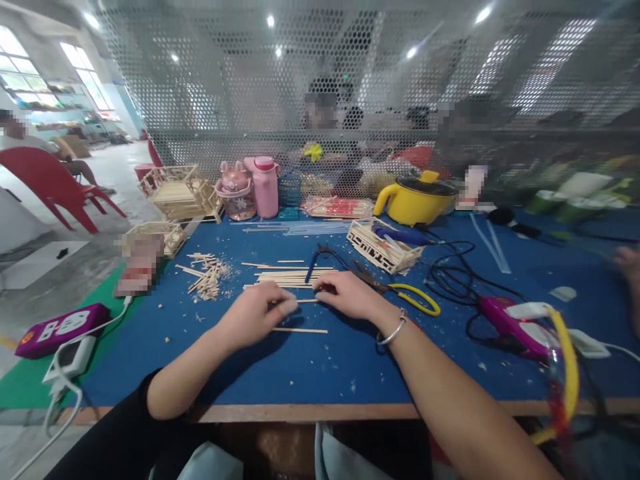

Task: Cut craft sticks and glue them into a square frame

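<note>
A thin wooden stick (307,301) spans the gap between my two hands, just above the blue table. My left hand (257,310) has its fingers curled and pinches the stick's left end. At the other end, the bent fingers and thumb of my right hand (353,297) close on it; the exact grip is partly hidden. One loose wooden stick (303,331) lies nearer to me. Behind my hands is a row of several parallel sticks (285,276). Yellow-handled pliers (415,298) rest beyond my right wrist.
Short stick offcuts (207,277) are heaped at the left. A small wooden frame (383,247) holds a blue glue gun (400,236). Black cables (450,267) run to a purple power strip (520,327). A yellow pot (417,200) and pink jug (265,187) stand along the back.
</note>
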A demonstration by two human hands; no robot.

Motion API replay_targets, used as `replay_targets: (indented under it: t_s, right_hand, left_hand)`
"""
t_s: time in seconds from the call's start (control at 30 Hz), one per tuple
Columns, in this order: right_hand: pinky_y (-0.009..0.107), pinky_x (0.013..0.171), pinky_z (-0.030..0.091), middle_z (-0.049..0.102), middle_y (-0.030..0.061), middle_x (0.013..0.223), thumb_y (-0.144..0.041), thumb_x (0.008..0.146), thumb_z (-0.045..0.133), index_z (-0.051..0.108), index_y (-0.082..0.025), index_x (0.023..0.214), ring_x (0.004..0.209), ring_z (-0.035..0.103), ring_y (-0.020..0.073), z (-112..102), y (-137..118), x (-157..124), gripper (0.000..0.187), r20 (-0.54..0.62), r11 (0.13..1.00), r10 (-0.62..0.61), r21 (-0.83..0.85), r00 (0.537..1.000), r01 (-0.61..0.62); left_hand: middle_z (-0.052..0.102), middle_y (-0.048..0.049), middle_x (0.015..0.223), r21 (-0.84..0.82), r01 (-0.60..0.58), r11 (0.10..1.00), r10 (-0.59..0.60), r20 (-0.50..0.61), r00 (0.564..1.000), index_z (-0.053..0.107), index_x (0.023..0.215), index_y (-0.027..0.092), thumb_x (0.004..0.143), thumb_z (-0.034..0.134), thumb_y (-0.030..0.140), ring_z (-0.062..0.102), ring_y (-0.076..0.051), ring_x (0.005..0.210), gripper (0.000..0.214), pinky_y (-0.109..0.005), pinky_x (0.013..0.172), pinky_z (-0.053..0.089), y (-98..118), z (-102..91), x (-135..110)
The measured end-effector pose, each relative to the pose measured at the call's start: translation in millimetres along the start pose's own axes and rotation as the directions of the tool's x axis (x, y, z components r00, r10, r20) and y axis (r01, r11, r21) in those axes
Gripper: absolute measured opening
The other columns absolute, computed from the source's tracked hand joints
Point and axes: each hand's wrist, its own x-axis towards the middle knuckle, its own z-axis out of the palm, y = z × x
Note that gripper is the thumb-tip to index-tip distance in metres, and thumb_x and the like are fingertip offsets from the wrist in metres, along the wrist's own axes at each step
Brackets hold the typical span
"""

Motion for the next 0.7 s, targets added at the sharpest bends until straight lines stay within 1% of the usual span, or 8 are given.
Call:
replay_targets:
  t_s: [0.07,0.17,0.23,0.3,0.33,0.4,0.5,0.7]
  right_hand:
    - [0.023,0.063,0.039,0.065,0.0011,0.08,-0.024,0.08,0.054,0.065,-0.019,0.086,0.067,0.055,0.012,-11.4,-2.4,-2.4,0.014,-0.069,0.997,0.069,0.026,0.995,-0.068]
    - [0.026,0.065,0.043,0.066,0.0029,0.081,-0.028,0.081,0.053,0.064,-0.019,0.087,0.07,0.058,0.0144,-20.2,-14.7,-14.0,0.016,-0.15,0.988,0.151,0.0,0.977,-0.153]
    - [0.03,0.072,0.046,0.066,0.0062,0.095,-0.031,0.082,0.052,0.06,-0.019,0.104,0.081,0.06,0.0173,-14.7,-25.8,-30.1,0.026,-0.218,0.984,0.177,0.001,0.96,-0.181]
    - [0.037,0.087,0.045,0.057,0.0105,0.12,-0.035,0.085,0.048,0.046,-0.02,0.126,0.105,0.056,0.0209,-0.8,-34.3,-51.8,0.043,-0.287,0.981,0.186,0.008,0.94,-0.192]
    - [0.041,0.092,0.043,0.052,0.012,0.129,-0.037,0.085,0.049,0.043,-0.02,0.13,0.115,0.05,0.0233,7.8,-36.7,-63.1,0.048,-0.269,0.983,0.169,-0.026,0.948,-0.183]
    - [0.047,0.097,0.039,0.045,0.0135,0.135,-0.039,0.083,0.052,0.049,-0.02,0.127,0.124,0.041,0.0281,24.1,-37.8,-82.2,0.048,-0.202,0.978,0.16,-0.103,0.966,-0.184]
    - [0.047,0.097,0.04,0.053,0.0128,0.127,-0.032,0.084,0.052,0.061,-0.021,0.113,0.119,0.047,0.0278,37.5,-35.3,-93.0,0.033,-0.185,0.968,0.186,-0.134,0.965,-0.212]
    - [0.039,0.082,0.044,0.061,0.0075,0.1,-0.028,0.084,0.054,0.07,-0.025,0.09,0.094,0.055,0.0224,32.0,-37.7,-71.4,0.018,-0.202,0.966,0.212,-0.102,0.956,-0.236]
  left_hand:
    - [0.068,-0.0048,0.092,0.001,0.108,0.994,-0.106,-0.147,0.983,0.067,0.095,0.02,0.085,0.045,0.04,0.06,-0.017,0.083,0.031,-0.028,0.076,0.046,-8.4,-14.6,4.9]
    - [0.068,-0.0066,0.095,0.106,0.232,0.967,-0.214,-0.158,0.964,0.065,0.099,0.018,0.084,0.046,0.039,0.061,-0.02,0.083,0.032,-0.033,0.076,0.047,-18.4,-27.2,2.9]
    - [0.065,-0.0089,0.104,0.167,0.251,0.953,-0.227,-0.154,0.962,0.062,0.107,0.017,0.086,0.042,0.038,0.061,-0.022,0.091,0.036,-0.036,0.082,0.048,-19.6,-22.0,-10.3]
    - [0.057,-0.0114,0.122,0.177,0.266,0.948,-0.218,-0.251,0.943,0.049,0.124,0.015,0.09,0.034,0.034,0.053,-0.022,0.111,0.042,-0.039,0.094,0.042,-17.0,-5.8,-32.3]
    - [0.052,-0.0126,0.128,0.19,0.274,0.943,-0.213,-0.288,0.934,0.043,0.129,0.014,0.091,0.032,0.032,0.047,-0.022,0.119,0.044,-0.04,0.099,0.039,-15.0,4.6,-44.9]
    - [0.046,-0.0144,0.133,0.249,0.297,0.922,-0.208,-0.33,0.921,0.044,0.127,0.012,0.089,0.036,0.033,0.04,-0.026,0.125,0.045,-0.044,0.102,0.036,-11.2,25.0,-68.3]
    - [0.051,-0.0105,0.128,0.296,0.317,0.901,-0.202,-0.36,0.911,0.059,0.112,0.019,0.086,0.044,0.035,0.044,-0.027,0.119,0.034,-0.045,0.1,0.037,-8.1,42.1,-87.1]
    - [0.06,-0.0075,0.111,0.327,0.372,0.869,-0.261,-0.336,0.905,0.067,0.103,0.027,0.086,0.045,0.036,0.053,-0.026,0.101,0.03,-0.044,0.088,0.043,-6.1,35.6,-73.8]
